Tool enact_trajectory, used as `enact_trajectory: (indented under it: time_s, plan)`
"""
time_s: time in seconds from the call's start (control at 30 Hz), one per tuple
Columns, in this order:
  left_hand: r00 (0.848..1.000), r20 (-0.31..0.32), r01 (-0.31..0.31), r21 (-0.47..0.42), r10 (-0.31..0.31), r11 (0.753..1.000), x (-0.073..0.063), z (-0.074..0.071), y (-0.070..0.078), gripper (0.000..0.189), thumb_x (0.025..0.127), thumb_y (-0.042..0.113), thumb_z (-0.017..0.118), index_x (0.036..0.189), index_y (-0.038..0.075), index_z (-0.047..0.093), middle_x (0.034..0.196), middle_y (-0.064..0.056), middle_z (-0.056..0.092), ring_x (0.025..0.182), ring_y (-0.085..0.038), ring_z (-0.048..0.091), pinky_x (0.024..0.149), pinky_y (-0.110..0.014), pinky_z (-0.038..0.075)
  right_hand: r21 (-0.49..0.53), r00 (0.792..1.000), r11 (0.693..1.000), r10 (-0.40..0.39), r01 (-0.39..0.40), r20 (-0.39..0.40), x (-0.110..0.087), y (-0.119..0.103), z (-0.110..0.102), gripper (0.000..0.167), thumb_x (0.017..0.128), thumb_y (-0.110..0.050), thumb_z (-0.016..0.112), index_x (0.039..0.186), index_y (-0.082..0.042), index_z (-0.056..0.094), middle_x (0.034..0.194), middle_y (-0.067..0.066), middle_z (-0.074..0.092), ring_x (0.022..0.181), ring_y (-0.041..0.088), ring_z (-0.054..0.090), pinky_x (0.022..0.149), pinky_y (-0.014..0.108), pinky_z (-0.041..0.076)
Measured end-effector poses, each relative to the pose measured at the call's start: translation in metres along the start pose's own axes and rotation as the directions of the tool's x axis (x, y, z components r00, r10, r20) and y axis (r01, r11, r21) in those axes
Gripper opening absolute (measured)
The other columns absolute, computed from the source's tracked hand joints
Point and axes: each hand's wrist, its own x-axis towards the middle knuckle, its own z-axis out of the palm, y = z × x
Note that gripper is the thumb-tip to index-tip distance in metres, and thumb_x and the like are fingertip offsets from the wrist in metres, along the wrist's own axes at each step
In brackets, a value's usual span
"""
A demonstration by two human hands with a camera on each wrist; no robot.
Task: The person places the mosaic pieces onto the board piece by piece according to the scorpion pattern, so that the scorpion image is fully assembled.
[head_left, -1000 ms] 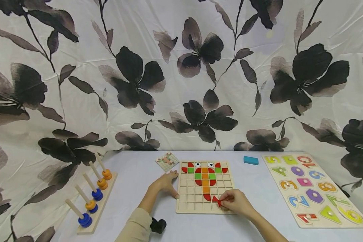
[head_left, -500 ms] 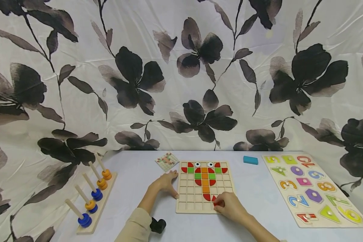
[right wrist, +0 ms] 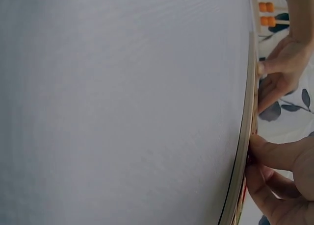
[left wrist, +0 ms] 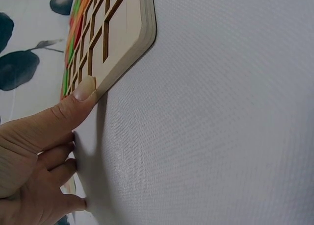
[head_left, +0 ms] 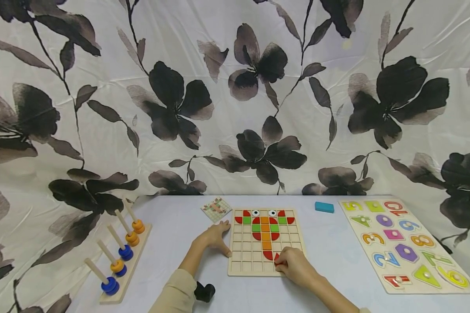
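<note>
A square wooden grid board [head_left: 240, 261] lies on the table, with red, green and orange mosaic pieces and two eye pieces set in its cells. My right hand [head_left: 297, 267] is over its lower right part, finger and thumb pinching a small red piece [head_left: 276, 262], mostly covered by the fingers. Just above that sits a red triangle piece [head_left: 277, 256], beside a rounded red piece [head_left: 268, 255] at the foot of the orange column. My left hand [head_left: 216, 238] is at the board's left edge, its thumb [left wrist: 84, 90] against the rim and its fingers loosely spread.
A small pattern card [head_left: 216, 209] lies behind the board to the left. Far left stands a peg stacker [head_left: 127, 271] with blue and orange rings. A blue block [head_left: 324, 207] and a number puzzle board [head_left: 409, 243] are on the right.
My right hand has moved left with the red piece, bringing it just below the red triangle, then settled lower there. The left hand has stayed in place at the board's edge.
</note>
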Motion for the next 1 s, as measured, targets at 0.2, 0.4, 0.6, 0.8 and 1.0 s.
enact_trajectory:
  time_s: [0.2, 0.4, 0.6, 0.8, 1.0]
  plan:
    - [1.000, 0.003, 0.009, -0.004, -0.009, 1.000, -0.0007, 0.0011, 0.0003, 0.094, 0.059, 0.019, 0.089, 0.137, -0.005, 0.043, 0.149, -0.021, 0.032, 0.138, -0.043, 0.023, 0.110, -0.059, 0.022, 0.019, 1.000, 1.000, -0.001, 0.000, 0.028, -0.0016, 0.0008, 0.0000, 0.005, 0.073, 0.000, 0.076, 0.077, 0.002, 0.074, 0.072, 0.000, 0.063, 0.067, 0.008, 0.058, 0.058, 0.019, 0.050]
    - [1.000, -0.002, 0.016, -0.007, -0.016, 1.000, -0.0010, 0.0016, 0.0009, 0.094, 0.059, 0.019, 0.089, 0.137, -0.005, 0.043, 0.149, -0.019, 0.032, 0.138, -0.043, 0.023, 0.109, -0.059, 0.023, 0.015, 0.999, 1.000, -0.028, 0.027, 0.044, -0.0013, 0.0015, -0.0025, 0.005, 0.073, 0.004, 0.074, 0.077, 0.001, 0.074, 0.073, 0.000, 0.064, 0.069, 0.009, 0.058, 0.059, 0.020, 0.050]
    - [1.000, -0.004, 0.025, -0.019, -0.025, 1.000, -0.0010, 0.0011, 0.0017, 0.095, 0.058, 0.019, 0.089, 0.137, -0.004, 0.043, 0.150, -0.018, 0.031, 0.139, -0.041, 0.022, 0.110, -0.058, 0.023, 0.006, 0.998, 1.000, -0.028, 0.028, 0.051, -0.0005, 0.0023, -0.0024, 0.006, 0.073, 0.003, 0.074, 0.077, 0.000, 0.075, 0.074, -0.001, 0.062, 0.069, 0.008, 0.056, 0.059, 0.019, 0.049]
    - [1.000, -0.003, 0.028, -0.017, -0.028, 0.999, -0.0009, 0.0011, 0.0015, 0.095, 0.058, 0.020, 0.090, 0.137, -0.004, 0.043, 0.150, -0.018, 0.032, 0.138, -0.042, 0.023, 0.110, -0.058, 0.022, 0.018, 0.999, 0.999, -0.031, 0.031, 0.031, 0.0006, 0.0031, -0.0006, 0.005, 0.072, 0.002, 0.075, 0.078, 0.000, 0.075, 0.072, 0.001, 0.066, 0.068, 0.007, 0.058, 0.056, 0.019, 0.049]
    - [1.000, -0.004, 0.027, -0.018, -0.027, 0.999, -0.0003, 0.0013, 0.0004, 0.095, 0.058, 0.020, 0.090, 0.138, -0.004, 0.043, 0.149, -0.019, 0.032, 0.138, -0.042, 0.023, 0.110, -0.058, 0.023, 0.032, 0.999, 0.999, -0.021, 0.020, 0.040, 0.0017, 0.0011, -0.0013, 0.005, 0.072, 0.002, 0.075, 0.076, 0.000, 0.074, 0.069, 0.000, 0.065, 0.063, 0.001, 0.051, 0.053, 0.017, 0.045]
